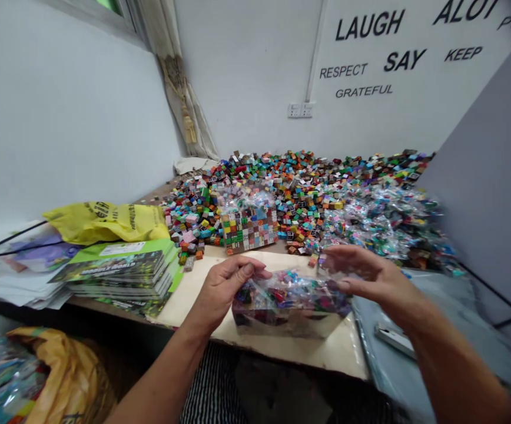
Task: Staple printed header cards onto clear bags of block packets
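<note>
In front of me on the board stands a box-shaped block [288, 321], with a clear plastic bag [288, 288] of small colourful pieces on top. My left hand [226, 288] is at the bag's left end, thumb and forefinger pinched on the plastic. At the right end is my right hand [368, 274], slightly blurred, its thumb and fingers apart and the thumb close to the bag. Whether the thumb touches the plastic I cannot tell. Just beyond stands a second block [250, 229] with a patterned mosaic side and clear plastic on top.
Loose colourful cubes [302, 206] are heaped along the wall. Filled clear bags [379, 218] lie at the right, near grey plastic sheets [445, 306] and a white tool [394, 338]. At the left are stacked booklets [118, 274], a yellow bag [109, 221] and an orange sack [67, 368].
</note>
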Demonstrator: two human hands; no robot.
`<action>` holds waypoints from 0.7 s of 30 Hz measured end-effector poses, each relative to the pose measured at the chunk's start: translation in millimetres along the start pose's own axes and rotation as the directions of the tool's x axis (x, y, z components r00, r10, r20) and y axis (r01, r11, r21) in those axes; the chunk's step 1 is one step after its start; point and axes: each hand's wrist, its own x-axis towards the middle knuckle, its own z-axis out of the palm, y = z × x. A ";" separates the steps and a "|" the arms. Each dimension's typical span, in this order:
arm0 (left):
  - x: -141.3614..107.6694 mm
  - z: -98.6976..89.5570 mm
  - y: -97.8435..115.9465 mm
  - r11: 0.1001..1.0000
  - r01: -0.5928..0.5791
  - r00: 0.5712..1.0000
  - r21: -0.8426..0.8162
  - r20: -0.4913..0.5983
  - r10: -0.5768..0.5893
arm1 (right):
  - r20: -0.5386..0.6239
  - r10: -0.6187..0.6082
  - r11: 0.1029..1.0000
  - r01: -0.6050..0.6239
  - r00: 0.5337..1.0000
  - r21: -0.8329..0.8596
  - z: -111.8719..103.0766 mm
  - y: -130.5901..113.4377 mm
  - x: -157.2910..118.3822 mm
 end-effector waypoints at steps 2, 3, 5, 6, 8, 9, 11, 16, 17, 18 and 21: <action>-0.8 -1.9 0.3 1.000 -0.014 1.000 0.016 0.015 0.014 | 0.095 -0.115 0.948 0.138 0.989 -0.286 -2.4 -30.4 5.7; -1.1 -2.7 0.7 0.999 -0.024 0.999 0.023 0.027 0.023 | 0.158 -0.178 0.876 0.229 0.971 -0.424 -1.0 -45.3 9.1; -1.3 -4.0 2.3 0.998 -0.050 0.997 0.044 0.058 0.047 | 0.299 -0.245 0.652 0.384 0.922 -0.654 6.1 -70.0 17.7; -1.3 -4.4 3.4 0.997 -0.063 0.996 0.051 0.072 0.059 | 0.358 -0.238 0.523 0.430 0.903 -0.736 10.9 -78.7 22.9; -1.3 -5.1 5.4 0.994 -0.093 0.992 0.051 0.094 0.088 | 0.451 -0.167 0.306 0.481 0.877 -0.821 20.5 -88.5 34.9; -1.3 -5.4 5.9 0.994 -0.103 0.990 0.044 0.103 0.098 | 0.493 -0.123 0.254 0.508 0.861 -0.823 24.4 -90.4 41.0; -1.4 -6.0 5.7 0.994 -0.109 0.987 0.025 0.125 0.105 | 0.569 -0.039 0.269 0.557 0.821 -0.786 29.3 -90.5 51.5; -0.7 -9.9 2.6 0.994 -0.108 0.986 0.033 0.135 0.103 | 0.582 0.046 0.402 0.518 0.812 -0.755 29.2 -84.0 57.4; -0.7 -11.8 3.8 0.994 -0.101 0.988 0.051 0.124 0.094 | 0.570 0.022 0.408 0.513 0.821 -0.755 28.6 -82.0 55.7; -1.1 -14.2 6.5 0.993 -0.082 0.991 0.081 0.116 0.072 | 0.564 -0.012 0.410 0.518 0.826 -0.751 28.1 -79.9 53.7; -4.1 -21.2 25.9 0.977 0.035 0.989 0.209 0.131 -0.063 | 0.555 -0.129 0.369 0.560 0.821 -0.742 28.1 -72.5 48.1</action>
